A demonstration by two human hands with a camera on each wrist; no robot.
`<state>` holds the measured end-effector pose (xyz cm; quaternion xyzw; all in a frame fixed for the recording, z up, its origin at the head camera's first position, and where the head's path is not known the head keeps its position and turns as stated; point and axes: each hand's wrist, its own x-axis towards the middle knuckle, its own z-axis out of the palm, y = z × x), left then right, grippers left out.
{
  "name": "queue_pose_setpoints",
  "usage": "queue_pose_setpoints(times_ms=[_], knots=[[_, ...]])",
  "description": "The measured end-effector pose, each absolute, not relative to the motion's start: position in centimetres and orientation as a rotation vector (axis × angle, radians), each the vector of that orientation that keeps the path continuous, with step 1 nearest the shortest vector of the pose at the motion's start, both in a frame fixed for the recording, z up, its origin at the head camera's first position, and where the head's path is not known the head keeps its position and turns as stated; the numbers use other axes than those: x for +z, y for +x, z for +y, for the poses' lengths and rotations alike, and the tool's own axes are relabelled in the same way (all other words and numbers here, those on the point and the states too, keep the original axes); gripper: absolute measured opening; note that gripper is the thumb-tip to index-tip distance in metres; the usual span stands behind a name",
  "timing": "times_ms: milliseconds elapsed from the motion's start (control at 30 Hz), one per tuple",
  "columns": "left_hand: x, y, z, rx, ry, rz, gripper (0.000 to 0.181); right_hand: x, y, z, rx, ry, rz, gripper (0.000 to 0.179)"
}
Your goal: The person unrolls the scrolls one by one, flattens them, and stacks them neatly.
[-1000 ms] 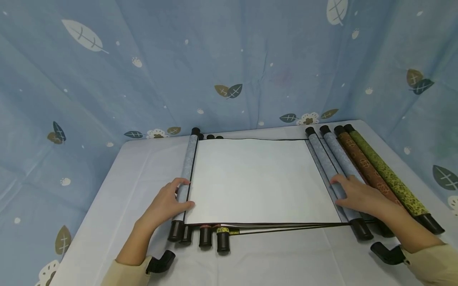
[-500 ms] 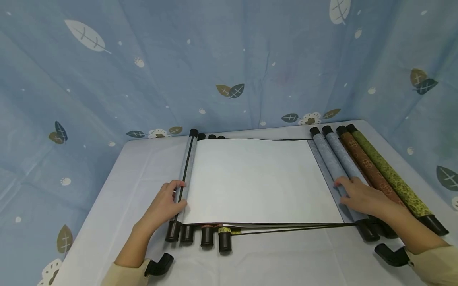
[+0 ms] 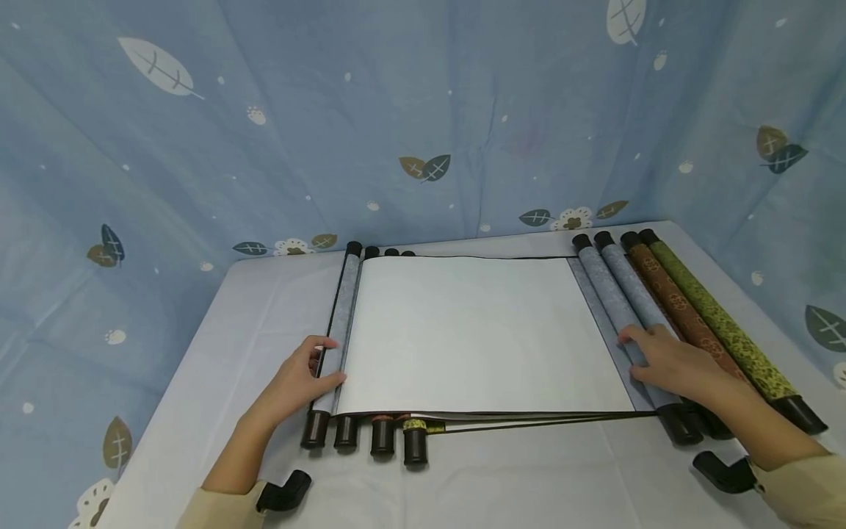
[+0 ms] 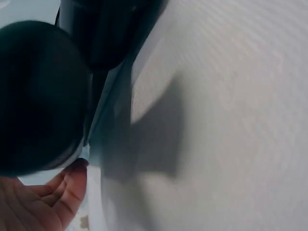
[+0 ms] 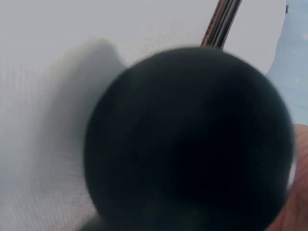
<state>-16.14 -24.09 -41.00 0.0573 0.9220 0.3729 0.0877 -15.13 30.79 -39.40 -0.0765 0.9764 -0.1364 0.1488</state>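
A hanging scroll with blank white paper and blue-grey borders lies partly unrolled in the head view. My left hand grips its left roller, thumb on the near-right side and fingers over the far side. My right hand holds the scroll's blue-grey right roll. In the left wrist view, a black roller knob covers part of the left hand. Another black knob fills the right wrist view, and only an edge of the right hand shows.
Beneath the scroll lie more scrolls, their black knobs poking out at the front. To the right are a second blue-grey roll, a brown roll and a yellow-green roll. A blue leaf-print cloth hangs behind the white-covered table.
The left roller has turned and shifted slightly left with my left hand; its dark stripe went from the right side to the left edge. My right hand stays on the right roll.
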Motion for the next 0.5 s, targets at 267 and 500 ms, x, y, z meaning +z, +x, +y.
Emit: queue_pose_setpoints(times_ms=[267, 500], knots=[[-42.01, -16.27, -24.75, 1.128, 0.066, 2.713, 0.053, -39.64, -14.98, 30.89, -0.326, -0.224, 2.874, 0.047], [-41.57, -15.84, -24.22, 1.043, 0.162, 2.781, 0.048, -39.67, -14.65, 31.28, -0.311, -0.204, 2.876, 0.051]])
